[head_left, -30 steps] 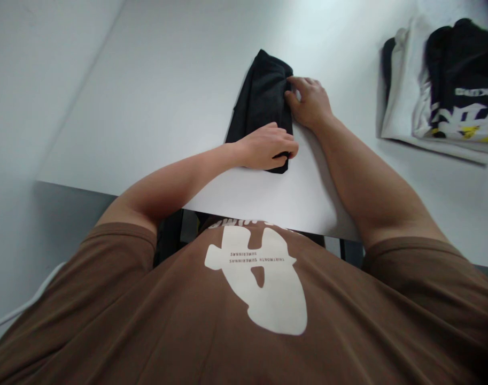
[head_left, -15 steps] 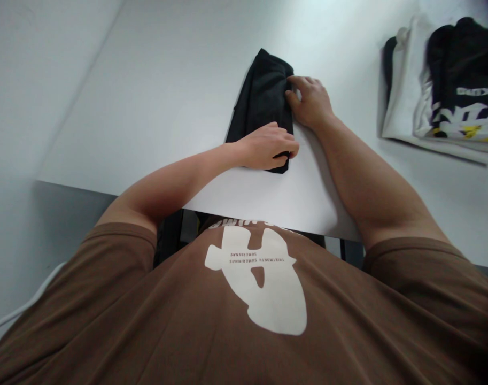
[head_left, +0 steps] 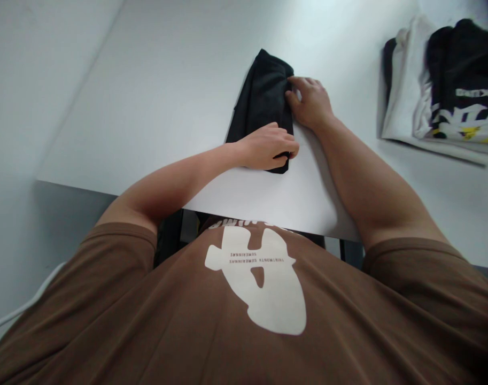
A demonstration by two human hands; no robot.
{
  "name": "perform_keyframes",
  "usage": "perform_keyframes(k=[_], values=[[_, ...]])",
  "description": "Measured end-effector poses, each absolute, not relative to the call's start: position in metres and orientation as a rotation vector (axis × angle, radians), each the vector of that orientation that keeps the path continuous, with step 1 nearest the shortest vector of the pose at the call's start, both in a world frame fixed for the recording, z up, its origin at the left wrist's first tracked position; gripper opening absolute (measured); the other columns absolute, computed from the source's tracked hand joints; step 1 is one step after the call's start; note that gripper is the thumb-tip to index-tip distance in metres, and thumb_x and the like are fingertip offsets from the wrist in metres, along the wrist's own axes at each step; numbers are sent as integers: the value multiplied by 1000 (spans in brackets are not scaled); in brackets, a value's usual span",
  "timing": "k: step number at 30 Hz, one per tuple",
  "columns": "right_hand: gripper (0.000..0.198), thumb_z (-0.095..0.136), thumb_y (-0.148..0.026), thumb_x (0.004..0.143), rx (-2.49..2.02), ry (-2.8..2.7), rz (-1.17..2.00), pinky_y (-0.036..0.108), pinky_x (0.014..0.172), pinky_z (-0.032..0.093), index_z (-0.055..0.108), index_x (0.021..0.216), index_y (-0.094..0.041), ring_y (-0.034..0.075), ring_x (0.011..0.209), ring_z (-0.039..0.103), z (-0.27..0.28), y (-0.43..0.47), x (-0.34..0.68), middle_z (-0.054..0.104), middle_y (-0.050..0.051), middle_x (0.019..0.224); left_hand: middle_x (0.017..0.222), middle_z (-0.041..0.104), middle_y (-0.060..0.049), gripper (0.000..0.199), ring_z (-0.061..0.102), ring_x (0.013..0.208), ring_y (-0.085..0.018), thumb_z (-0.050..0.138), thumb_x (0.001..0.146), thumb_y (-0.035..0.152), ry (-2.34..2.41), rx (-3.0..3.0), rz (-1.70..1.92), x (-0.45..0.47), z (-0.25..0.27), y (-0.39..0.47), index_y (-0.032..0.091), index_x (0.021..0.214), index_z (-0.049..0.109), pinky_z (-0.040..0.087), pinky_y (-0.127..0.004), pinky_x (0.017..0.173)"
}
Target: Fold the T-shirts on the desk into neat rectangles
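Pale wall [head_left: 11, 107] filled the far left, with a white cable [head_left: 39, 291] low against it, and a white table [head_left: 107, 117] stretched rightward. Nothing had visibly shifted over the last second: both hands and the cloth matched their earlier places, which suggested the piece was being held steady rather than turned or carried. Black and plain, the folded garment [head_left: 268, 91] lay on the table beyond the person's brown shirt [head_left: 167, 321], a slim bundle narrower at its far end, with a long crease down its left part. Across its near end rested the left hand [head_left: 268, 147], fingers curled over the right edge; whether they pinched fabric could not be told. Farther up that edge, the right hand [head_left: 310, 101] had thumb and forefinger parted, tips at the cloth, any grip unclear. Well apart, rightmost, sat a stack of folded clothes [head_left: 404, 101], white and black.
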State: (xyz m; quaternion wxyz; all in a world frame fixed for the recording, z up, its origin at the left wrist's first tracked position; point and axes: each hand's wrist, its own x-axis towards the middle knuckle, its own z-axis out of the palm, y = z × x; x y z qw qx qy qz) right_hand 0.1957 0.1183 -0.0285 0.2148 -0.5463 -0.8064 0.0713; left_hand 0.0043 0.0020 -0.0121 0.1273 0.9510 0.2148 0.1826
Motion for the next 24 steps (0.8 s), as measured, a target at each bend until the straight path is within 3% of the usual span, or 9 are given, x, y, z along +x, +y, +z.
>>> perform_keyframes(k=[7, 24], values=[[47, 55, -32, 104, -1510, -2238, 201, 51, 122, 41, 64, 149, -23, 34, 139, 57, -29, 117, 196, 64, 9, 152, 106, 78, -6, 28, 68, 103, -28, 57, 90, 20, 632, 2760, 510, 4, -11, 1, 26, 109, 76, 38, -50, 97], [46, 52, -36, 103, -1518, -2236, 216, 54, 121, 42, 63, 147, -33, 32, 139, 56, -24, 114, 195, 63, 2, 154, 104, 78, -6, 25, 68, 101, -27, 58, 90, 19, 631, 2753, 531, 4, -10, 0, 26, 105, 76, 39, -48, 94]])
